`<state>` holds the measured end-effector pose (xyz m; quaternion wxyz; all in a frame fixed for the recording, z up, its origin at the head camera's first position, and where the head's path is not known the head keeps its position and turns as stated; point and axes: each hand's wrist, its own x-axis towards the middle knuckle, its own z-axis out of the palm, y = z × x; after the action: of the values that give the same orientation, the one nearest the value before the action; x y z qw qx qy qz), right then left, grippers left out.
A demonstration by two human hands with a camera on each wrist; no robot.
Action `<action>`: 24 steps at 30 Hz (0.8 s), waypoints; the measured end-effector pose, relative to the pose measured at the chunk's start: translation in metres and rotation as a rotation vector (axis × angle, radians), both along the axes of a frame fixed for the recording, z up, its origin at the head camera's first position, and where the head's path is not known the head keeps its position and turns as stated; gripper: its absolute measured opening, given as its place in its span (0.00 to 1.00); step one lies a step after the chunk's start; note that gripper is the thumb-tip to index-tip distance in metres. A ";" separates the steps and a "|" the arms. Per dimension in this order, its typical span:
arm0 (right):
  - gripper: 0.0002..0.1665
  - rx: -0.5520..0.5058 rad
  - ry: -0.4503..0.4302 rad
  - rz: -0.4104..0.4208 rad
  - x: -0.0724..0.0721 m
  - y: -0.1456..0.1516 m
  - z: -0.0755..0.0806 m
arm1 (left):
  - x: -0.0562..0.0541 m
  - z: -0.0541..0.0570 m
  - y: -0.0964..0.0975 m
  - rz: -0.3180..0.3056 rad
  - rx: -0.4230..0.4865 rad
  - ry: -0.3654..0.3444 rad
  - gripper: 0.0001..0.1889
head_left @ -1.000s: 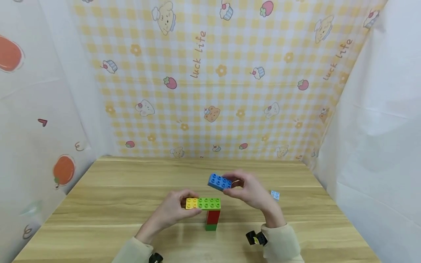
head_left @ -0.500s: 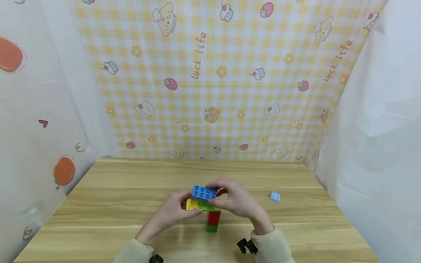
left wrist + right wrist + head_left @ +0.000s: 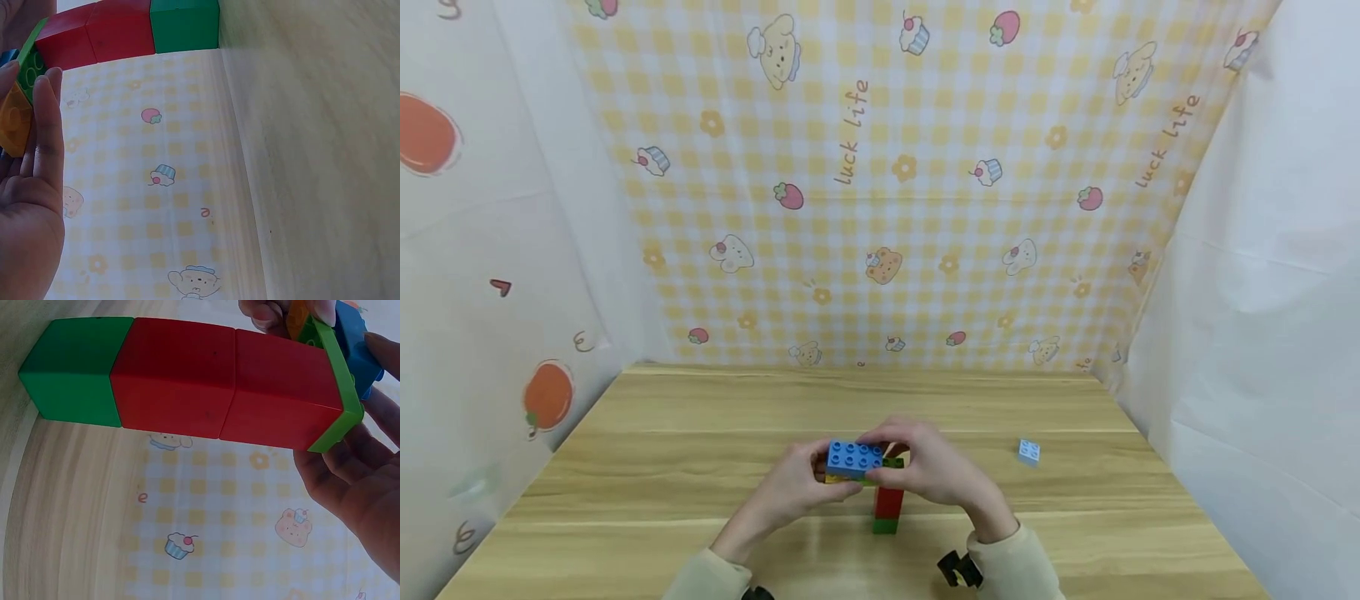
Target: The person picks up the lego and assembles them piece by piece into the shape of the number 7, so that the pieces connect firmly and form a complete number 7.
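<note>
A tower stands on the table: a dark green brick [image 3: 78,369] at the bottom, two red bricks [image 3: 175,378] above it, and a flat light green plate [image 3: 335,428] on top, jutting left. My left hand [image 3: 786,490] grips the yellow brick [image 3: 15,122] at the plate's left end, thumb in front and fingers behind. My right hand [image 3: 934,468] pinches a blue brick [image 3: 852,460] by its right end. That blue brick lies over the yellow brick and the left part of the plate, covering most of their studs. Whether it is pressed home I cannot tell.
A small pale blue brick [image 3: 1028,452] lies on the wooden table [image 3: 1090,517] to the right of the tower. A checked cloth [image 3: 947,217] hangs behind the table. White sheets [image 3: 1247,317] stand along both sides.
My right hand has brought the blue brick left and down, from above the tower's right side onto the yellow brick and light green plate. My left hand has stayed nearly still.
</note>
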<state>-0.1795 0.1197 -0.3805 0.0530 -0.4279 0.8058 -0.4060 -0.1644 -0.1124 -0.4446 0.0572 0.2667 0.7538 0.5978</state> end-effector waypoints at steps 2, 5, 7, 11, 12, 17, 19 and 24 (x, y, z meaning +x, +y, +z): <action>0.20 0.013 -0.004 -0.001 0.000 -0.001 0.000 | 0.001 0.000 -0.001 -0.002 0.006 -0.009 0.22; 0.21 0.028 -0.013 -0.007 0.000 -0.002 -0.001 | 0.002 0.001 -0.001 -0.008 0.010 -0.020 0.22; 0.21 0.031 -0.022 -0.013 0.000 -0.002 -0.001 | 0.002 0.001 -0.001 -0.010 0.011 -0.023 0.22; 0.21 0.035 -0.023 -0.024 0.000 -0.002 -0.002 | 0.002 0.001 -0.002 -0.013 0.009 -0.024 0.22; 0.21 0.037 -0.022 -0.027 0.000 -0.002 -0.002 | 0.002 0.002 -0.002 -0.013 0.008 -0.025 0.22; 0.22 0.052 -0.008 -0.029 0.001 -0.003 -0.003 | 0.002 0.003 -0.003 -0.015 0.004 -0.025 0.21; 0.22 0.053 -0.008 -0.027 0.001 -0.002 -0.003 | 0.002 0.004 -0.003 -0.020 0.003 -0.021 0.21; 0.24 0.065 -0.017 -0.018 0.002 0.000 -0.004 | 0.003 0.004 -0.004 -0.032 0.011 -0.023 0.22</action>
<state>-0.1780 0.1196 -0.3844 0.0701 -0.4154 0.8219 -0.3834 -0.1612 -0.1162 -0.4405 0.0739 0.2724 0.7452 0.6041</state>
